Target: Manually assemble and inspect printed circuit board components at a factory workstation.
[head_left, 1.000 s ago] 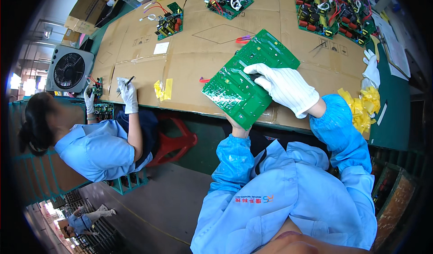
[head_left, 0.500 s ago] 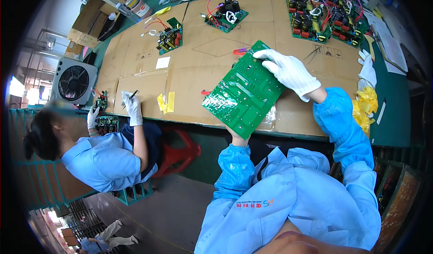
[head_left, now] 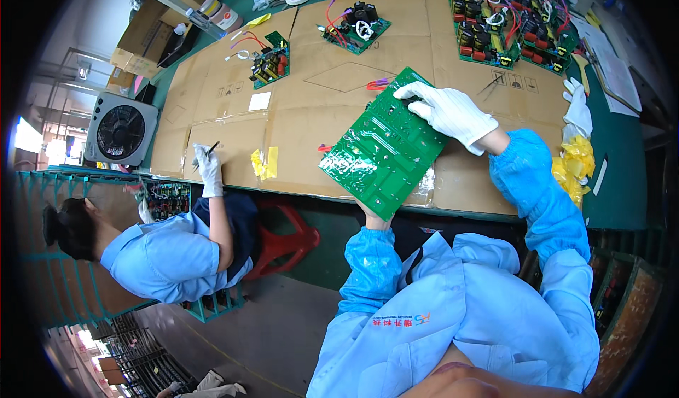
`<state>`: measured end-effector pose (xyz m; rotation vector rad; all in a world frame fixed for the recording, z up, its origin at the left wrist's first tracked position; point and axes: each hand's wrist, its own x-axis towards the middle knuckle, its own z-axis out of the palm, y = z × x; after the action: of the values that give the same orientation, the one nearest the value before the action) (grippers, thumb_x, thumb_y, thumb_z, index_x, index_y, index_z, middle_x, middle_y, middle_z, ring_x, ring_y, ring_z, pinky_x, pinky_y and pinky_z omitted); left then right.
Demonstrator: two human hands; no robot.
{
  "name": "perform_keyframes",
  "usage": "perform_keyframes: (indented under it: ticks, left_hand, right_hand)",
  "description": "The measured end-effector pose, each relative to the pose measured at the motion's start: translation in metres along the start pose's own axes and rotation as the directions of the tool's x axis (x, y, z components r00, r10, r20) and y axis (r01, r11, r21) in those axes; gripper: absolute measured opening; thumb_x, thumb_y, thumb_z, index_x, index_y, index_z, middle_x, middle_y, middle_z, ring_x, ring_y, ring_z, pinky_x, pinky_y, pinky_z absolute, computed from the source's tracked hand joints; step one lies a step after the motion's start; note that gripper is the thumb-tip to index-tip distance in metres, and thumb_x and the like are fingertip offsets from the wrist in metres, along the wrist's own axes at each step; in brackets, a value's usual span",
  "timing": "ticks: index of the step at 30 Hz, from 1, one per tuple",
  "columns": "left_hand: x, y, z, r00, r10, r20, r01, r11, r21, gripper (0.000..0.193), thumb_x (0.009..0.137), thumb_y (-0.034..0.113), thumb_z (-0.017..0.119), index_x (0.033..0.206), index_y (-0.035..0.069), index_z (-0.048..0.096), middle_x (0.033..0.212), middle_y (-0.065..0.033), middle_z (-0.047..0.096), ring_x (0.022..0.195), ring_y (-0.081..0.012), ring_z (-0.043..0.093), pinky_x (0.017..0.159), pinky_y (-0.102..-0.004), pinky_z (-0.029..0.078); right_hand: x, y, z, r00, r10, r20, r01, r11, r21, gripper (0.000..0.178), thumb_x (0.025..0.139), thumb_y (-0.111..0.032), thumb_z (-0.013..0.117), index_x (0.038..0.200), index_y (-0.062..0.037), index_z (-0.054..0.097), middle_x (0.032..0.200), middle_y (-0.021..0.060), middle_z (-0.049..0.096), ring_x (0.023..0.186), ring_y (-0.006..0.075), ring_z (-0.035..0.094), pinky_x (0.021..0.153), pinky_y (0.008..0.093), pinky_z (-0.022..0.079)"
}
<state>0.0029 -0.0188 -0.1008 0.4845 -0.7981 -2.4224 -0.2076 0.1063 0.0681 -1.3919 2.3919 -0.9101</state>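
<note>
A green circuit board (head_left: 385, 147) is held tilted above the bench, its soldered underside facing up. Beneath its near edge is my left hand (head_left: 374, 218); only the wrist area shows, the fingers being hidden behind the board. My right hand (head_left: 450, 114), in a white striped glove, is closed on the board's upper right edge, its fingertips near the far corner. Red and purple wires (head_left: 378, 85) stick out past the board's far left side. The components on its other face are mostly out of sight.
Cardboard (head_left: 311, 115) covers the bench. Two assembled boards, one board (head_left: 270, 62) left and another board (head_left: 357, 27) farther back, stand there; several stacked boards (head_left: 488, 30) are far right. Tweezers (head_left: 491, 81), yellow material (head_left: 571, 168) and a glove (head_left: 578, 108) lie rightward. A co-worker (head_left: 166, 253) sits left.
The board and both my hands stay nearly in place. The view has shifted slightly. The co-worker on the left has lowered their head and leaned away from the bench.
</note>
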Motion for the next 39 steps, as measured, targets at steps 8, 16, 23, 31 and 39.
perform_keyframes:
  ticks: [8,16,23,31,39]
  left_hand:
    - [0.001,0.0,-0.004,0.994,-0.004,0.11,0.018,0.991,-0.131,0.064,0.105,0.054,0.035,0.15,0.01,0.044,0.147,-0.014,0.053,0.131,-0.035,0.055,0.108,-0.054,0.048]
    - [0.005,-0.004,-0.002,0.947,0.035,0.32,0.088,0.928,-0.362,0.064,0.105,0.054,0.035,0.15,0.009,0.045,0.147,-0.0141,0.053,0.13,-0.0344,0.055,0.108,-0.0536,0.048]
    - [0.004,-0.001,0.009,0.956,0.035,0.292,0.07,0.937,-0.342,0.066,0.106,0.054,0.031,0.15,0.006,0.043,0.144,-0.0163,0.054,0.127,-0.0338,0.058,0.105,-0.0506,0.052]
    - [-0.001,0.009,0.035,0.892,0.029,0.451,0.253,0.795,-0.552,0.066,0.105,0.055,0.036,0.151,0.007,0.038,0.143,-0.0161,0.05,0.131,-0.0313,0.054,0.109,-0.0486,0.048]
    - [0.0,0.001,0.017,0.893,0.027,0.449,0.27,0.767,-0.582,0.067,0.105,0.056,0.033,0.151,0.007,0.038,0.143,-0.0174,0.05,0.13,-0.0332,0.055,0.108,-0.0507,0.049]
  right_hand:
    - [0.003,0.007,-0.007,0.997,-0.064,0.048,0.066,0.997,-0.045,0.033,0.101,-0.026,0.054,0.133,-0.0208,0.055,0.11,0.0158,0.072,0.09,0.0413,0.068,0.081,0.0507,0.053]
    - [0.002,0.008,0.008,0.99,-0.064,-0.125,0.096,0.959,0.265,0.03,0.102,-0.023,0.053,0.128,-0.0137,0.064,0.114,0.0084,0.071,0.094,0.0251,0.068,0.079,0.0427,0.051]
    - [-0.01,-0.041,0.008,0.987,-0.092,-0.128,0.142,0.87,0.471,0.031,0.102,-0.018,0.056,0.129,-0.007,0.064,0.122,0.0074,0.068,0.113,0.0204,0.063,0.1,0.0328,0.049]
    - [-0.026,-0.084,0.032,0.968,-0.251,0.027,0.249,0.967,0.058,0.03,0.099,-0.022,0.057,0.129,-0.0235,0.061,0.112,0.0134,0.071,0.09,0.0363,0.071,0.076,0.0434,0.057]
    - [-0.023,-0.085,0.037,0.983,-0.173,0.059,0.167,0.981,0.098,0.03,0.099,-0.022,0.057,0.129,-0.0237,0.06,0.111,0.0136,0.071,0.09,0.0388,0.07,0.078,0.0464,0.056]
